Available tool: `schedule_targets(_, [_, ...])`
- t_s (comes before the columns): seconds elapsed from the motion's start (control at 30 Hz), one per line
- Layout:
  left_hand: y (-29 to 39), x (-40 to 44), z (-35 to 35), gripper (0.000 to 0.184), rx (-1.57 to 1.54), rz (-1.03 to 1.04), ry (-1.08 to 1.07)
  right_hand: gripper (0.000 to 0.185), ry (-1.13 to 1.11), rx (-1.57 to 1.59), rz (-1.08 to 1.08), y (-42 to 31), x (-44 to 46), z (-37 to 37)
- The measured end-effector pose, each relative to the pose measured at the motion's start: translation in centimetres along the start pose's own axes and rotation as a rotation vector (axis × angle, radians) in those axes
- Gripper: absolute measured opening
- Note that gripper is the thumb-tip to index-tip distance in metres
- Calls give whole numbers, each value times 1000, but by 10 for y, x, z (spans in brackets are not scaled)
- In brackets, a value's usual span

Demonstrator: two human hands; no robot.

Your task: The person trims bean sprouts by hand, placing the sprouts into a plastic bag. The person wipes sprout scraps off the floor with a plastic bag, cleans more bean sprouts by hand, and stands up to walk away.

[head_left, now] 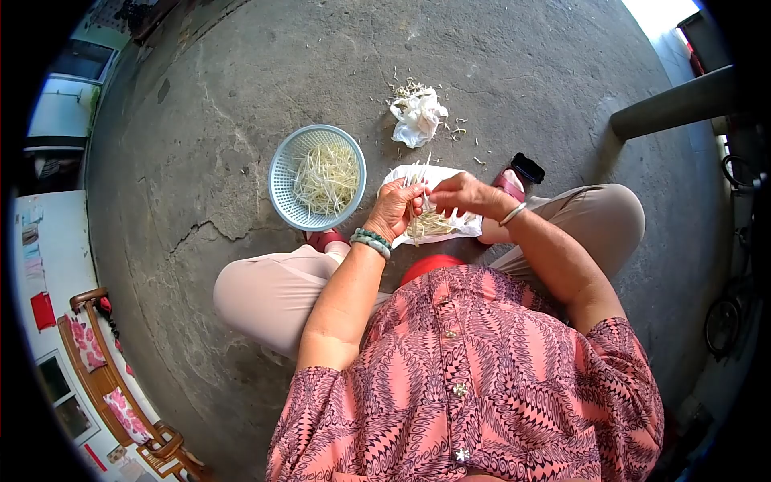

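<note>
My left hand (394,210) is closed around a small bunch of bean sprouts (415,173), whose pale stems stick out above and below the fingers. Close beside it, my right hand (464,195) has its thumb and fingertips pinched together at the bunch; what lies between those tips is too small to make out. Under both hands a white plastic bag (446,174) is spread, with more bean sprouts (434,225) on it. Left of my hands stands a light blue colander (282,187) holding a heap of bean sprouts (327,181).
A crumpled white plastic bag (418,116) lies ahead on the concrete floor (241,96), with scraps (411,85) scattered around it. Near my right foot is a black object (528,168). A grey post (675,104) rises at the right. A wooden bench (108,377) stands far left.
</note>
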State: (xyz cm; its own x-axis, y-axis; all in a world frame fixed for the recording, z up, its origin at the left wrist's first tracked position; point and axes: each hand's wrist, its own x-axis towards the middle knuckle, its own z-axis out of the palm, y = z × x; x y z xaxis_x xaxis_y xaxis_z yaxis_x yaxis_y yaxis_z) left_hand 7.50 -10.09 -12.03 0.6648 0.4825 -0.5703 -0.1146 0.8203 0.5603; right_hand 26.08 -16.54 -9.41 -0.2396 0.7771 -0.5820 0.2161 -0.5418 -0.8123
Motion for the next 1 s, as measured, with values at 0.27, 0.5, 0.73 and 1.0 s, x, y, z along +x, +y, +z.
schedule_targets(0.27, [2, -5, 7, 15, 70, -98, -73, 21, 693, -609, -508, 18, 14, -10])
schedule_targets(0.5, [4, -8, 11, 16, 95, -119, -104, 15, 548, -276, -352, 14, 12, -8])
schedule_targets(0.73, [6, -4, 9, 17, 27, -116, -167, 14, 436, 505, -179, 6, 9, -7])
schedule_targets(1.0, [9, -5, 2, 23, -164, -68, -176, 23, 757, 136, -88, 20, 14, -53])
